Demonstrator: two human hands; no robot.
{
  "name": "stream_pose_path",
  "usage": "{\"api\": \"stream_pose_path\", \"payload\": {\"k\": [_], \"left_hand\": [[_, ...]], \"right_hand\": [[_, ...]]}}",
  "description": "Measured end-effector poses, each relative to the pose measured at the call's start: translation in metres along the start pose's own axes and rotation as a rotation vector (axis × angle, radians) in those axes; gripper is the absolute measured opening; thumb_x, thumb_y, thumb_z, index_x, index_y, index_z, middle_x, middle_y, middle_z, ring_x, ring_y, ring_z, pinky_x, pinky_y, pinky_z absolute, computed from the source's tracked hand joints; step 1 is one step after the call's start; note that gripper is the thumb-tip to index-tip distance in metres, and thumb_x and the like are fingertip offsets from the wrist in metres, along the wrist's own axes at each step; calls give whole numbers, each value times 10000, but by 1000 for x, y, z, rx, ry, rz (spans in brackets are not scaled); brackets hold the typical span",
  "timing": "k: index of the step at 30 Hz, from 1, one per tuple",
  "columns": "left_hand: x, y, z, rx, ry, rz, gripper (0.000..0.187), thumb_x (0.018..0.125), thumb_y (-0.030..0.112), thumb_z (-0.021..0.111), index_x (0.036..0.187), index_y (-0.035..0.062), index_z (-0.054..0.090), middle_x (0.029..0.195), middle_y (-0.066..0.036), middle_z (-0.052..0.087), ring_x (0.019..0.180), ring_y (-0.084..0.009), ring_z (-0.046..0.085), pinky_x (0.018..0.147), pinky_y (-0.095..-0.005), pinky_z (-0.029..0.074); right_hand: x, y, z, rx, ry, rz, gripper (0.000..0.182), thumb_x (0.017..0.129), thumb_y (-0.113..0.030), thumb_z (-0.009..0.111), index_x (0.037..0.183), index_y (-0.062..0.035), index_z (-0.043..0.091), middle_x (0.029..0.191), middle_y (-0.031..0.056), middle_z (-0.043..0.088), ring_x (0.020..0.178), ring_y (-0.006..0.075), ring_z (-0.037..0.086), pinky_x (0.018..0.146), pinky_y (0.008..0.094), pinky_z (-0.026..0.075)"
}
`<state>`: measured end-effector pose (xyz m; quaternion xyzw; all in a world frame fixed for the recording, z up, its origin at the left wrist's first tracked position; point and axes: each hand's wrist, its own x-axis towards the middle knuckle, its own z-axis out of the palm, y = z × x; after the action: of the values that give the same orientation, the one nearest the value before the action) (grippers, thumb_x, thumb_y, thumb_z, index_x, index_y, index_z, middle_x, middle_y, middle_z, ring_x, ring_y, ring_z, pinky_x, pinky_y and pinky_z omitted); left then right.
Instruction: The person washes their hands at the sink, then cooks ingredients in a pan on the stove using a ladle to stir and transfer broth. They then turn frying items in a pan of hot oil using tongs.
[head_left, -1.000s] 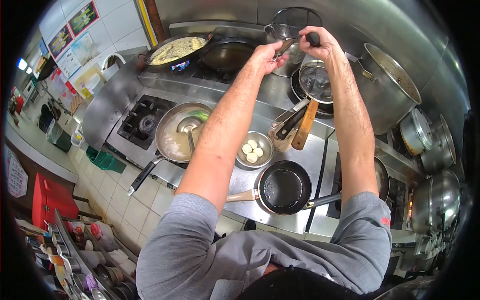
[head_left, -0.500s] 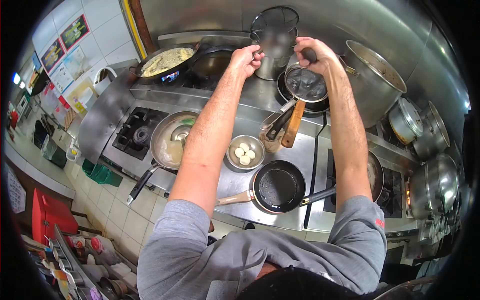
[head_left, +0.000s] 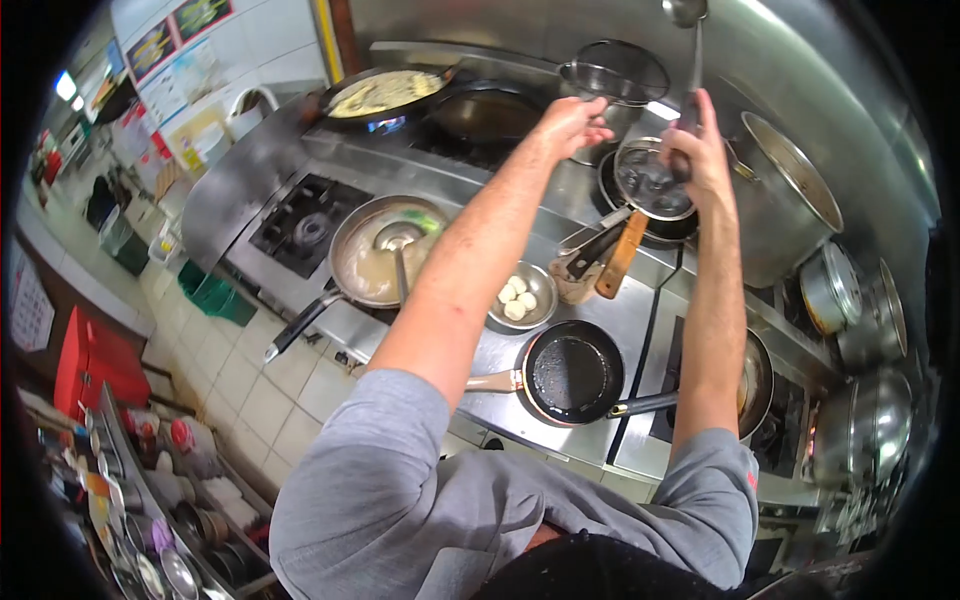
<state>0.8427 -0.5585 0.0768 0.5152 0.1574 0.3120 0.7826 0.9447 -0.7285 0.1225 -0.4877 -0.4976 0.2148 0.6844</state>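
Note:
My right hand (head_left: pixel 697 150) is wrapped round the dark handle of a ladle (head_left: pixel 697 60), its bowl raised at the top of the view. Beside the round wire strainer (head_left: pixel 622 72) on the metal pot, my left hand (head_left: pixel 577 128) has its fingers curled; whether they grip the strainer's handle is hard to make out. Below my right hand sits a small pan of dark liquid (head_left: pixel 655 180). Nearer me are a steel bowl (head_left: pixel 545 296) with several white balls and a black frying pan (head_left: pixel 572 372).
At the left, a pan of broth (head_left: pixel 350 250) holds another ladle. Behind it, a wok of frying food (head_left: pixel 385 95) stands over a flame. A large stockpot (head_left: pixel 780 190) and lidded pots (head_left: pixel 865 425) line the right side.
The ladle in my right hand has come up, upright over the pots. My left hand has dropped slightly away from the pot's rim. The whole view has shifted right.

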Motion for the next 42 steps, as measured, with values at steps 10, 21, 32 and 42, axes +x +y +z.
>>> {"api": "stream_pose_path", "payload": {"k": [10, 21, 32, 42], "left_hand": [[-117, -3, -66, 877, 82, 92, 392, 822, 334, 525, 1023, -2, 531, 831, -120, 600, 666, -159, 601, 538, -262, 464], [-171, -277, -187, 716, -259, -235, 316, 776, 139, 481, 1040, -27, 431, 867, -224, 489, 556, -297, 584, 432, -369, 528], [-170, -245, -147, 305, 519, -442, 251, 761, 123, 519, 938, -40, 587, 887, -163, 603, 556, -260, 612, 418, -319, 519], [-189, -108, -128, 531, 309, -122, 313, 740, 198, 561, 784, -110, 592, 695, -174, 617, 521, -221, 614, 455, -297, 509]], "right_hand": [[15, -30, 59, 591, -489, -89, 393, 742, -102, 554, 1068, 22, 374, 806, 113, 459, 622, 137, 467, 502, 255, 426], [-38, -10, 189, 929, -436, 168, 289, 677, 14, 532, 940, -35, 422, 744, 110, 473, 525, 115, 419, 431, 217, 332], [-70, -18, 186, 424, -325, 288, 661, 676, 44, 512, 1283, -102, 299, 888, 129, 460, 544, 110, 421, 430, 217, 329], [-46, -7, 204, 435, -352, 278, 493, 716, 17, 516, 1187, -39, 381, 897, 124, 476, 553, 100, 421, 423, 197, 342]]}}
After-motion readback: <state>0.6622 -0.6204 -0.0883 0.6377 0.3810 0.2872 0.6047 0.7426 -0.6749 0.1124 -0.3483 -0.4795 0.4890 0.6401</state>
